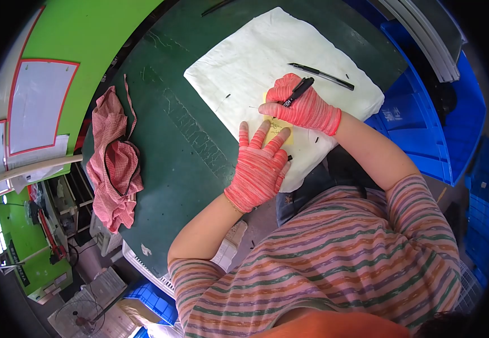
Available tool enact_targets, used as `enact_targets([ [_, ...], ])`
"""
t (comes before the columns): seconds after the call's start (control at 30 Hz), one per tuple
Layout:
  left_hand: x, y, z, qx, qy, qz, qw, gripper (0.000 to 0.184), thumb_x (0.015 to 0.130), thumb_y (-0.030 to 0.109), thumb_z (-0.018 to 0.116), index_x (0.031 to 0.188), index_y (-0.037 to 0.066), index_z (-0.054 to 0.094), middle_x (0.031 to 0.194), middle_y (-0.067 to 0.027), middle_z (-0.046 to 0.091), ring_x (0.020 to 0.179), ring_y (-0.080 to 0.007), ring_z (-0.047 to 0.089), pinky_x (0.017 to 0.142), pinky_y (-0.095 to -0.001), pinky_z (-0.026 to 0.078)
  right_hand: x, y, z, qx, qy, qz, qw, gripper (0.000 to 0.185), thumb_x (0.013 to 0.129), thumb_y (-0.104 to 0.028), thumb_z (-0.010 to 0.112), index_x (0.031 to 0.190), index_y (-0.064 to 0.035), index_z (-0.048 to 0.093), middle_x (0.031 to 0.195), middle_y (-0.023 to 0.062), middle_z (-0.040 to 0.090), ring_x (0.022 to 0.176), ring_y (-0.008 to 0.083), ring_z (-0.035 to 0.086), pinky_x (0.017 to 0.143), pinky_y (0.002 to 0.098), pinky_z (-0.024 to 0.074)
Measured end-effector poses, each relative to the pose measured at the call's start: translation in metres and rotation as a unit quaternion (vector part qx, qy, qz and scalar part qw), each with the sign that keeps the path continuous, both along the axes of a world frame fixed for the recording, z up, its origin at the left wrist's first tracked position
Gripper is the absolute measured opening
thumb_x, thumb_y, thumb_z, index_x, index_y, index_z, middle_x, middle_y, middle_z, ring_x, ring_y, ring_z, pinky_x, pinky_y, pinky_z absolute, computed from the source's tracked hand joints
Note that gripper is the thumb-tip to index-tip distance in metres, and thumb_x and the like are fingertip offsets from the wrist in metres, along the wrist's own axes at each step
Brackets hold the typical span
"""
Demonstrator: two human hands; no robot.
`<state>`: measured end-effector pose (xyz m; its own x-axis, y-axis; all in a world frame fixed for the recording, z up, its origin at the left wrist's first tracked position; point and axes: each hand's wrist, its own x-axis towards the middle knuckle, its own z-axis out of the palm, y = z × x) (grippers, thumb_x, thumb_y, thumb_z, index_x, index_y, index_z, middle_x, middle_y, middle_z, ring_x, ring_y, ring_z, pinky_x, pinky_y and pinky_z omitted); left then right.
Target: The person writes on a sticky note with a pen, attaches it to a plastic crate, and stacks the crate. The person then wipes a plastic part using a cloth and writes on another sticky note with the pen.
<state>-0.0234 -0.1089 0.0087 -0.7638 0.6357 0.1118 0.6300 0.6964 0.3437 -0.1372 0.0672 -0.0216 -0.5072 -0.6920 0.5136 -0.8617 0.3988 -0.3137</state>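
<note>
My right hand (306,107), in a red and white knitted glove with bare fingertips, grips a black marker pen (298,92). Under it lies a small yellow paper note (284,136) with dark marks on it. My left hand (257,163), in a matching glove, rests flat with fingers spread, its fingertips on the lower left of the note. Both hands are over a white cloth (244,62) spread on the green table (171,169). A second black pen (320,76) lies on the cloth beyond my right hand. The marker's tip is hidden by my fingers.
A red checked cloth item (115,163) lies at the table's left side. Several small black bits dot the white cloth. Blue plastic crates (419,124) stand at the right, and another blue crate (151,304) is low at the left.
</note>
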Motion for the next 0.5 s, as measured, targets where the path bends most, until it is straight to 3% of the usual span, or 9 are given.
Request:
enact_targets([
  [0.1,-0.0001,-0.0003,-0.0013,0.001,-0.001,0.001,1.0,0.022,0.078,0.021,0.064,0.085,0.0,0.063,0.137,-0.0144,0.051,0.131,-0.045,0.039,0.109,-0.0688,0.015,0.0007,0.0004,0.0003,0.018,0.049,0.009,0.999,0.009,0.08,-0.023,0.067,0.087,-0.0167,0.07,0.086,0.0049,0.065,0.084,0.0255,0.058,0.076,0.0393,0.0443],
  [0.2,0.0003,-0.0005,-0.0016,0.001,-0.001,0.001,1.0,0.022,0.078,0.021,0.064,0.085,0.001,0.063,0.137,-0.0142,0.051,0.131,-0.045,0.039,0.109,-0.0688,0.014,-0.0014,0.0009,0.0006,-0.016,-0.017,0.004,1.0,0.009,0.08,-0.023,0.067,0.086,-0.0162,0.07,0.085,0.0054,0.064,0.083,0.0256,0.058,0.075,0.0392,0.0442],
  [0.5,0.0,-0.0003,-0.0012,0.0,-0.001,0.002,1.0,0.022,0.079,0.021,0.064,0.086,0.001,0.063,0.137,-0.014,0.051,0.132,-0.0451,0.038,0.109,-0.0685,0.014,-0.0005,0.001,0.0006,-0.004,0.015,0.009,1.0,0.01,0.081,-0.024,0.066,0.086,-0.0159,0.07,0.083,0.0054,0.064,0.082,0.0262,0.058,0.074,0.0392,0.0442],
])
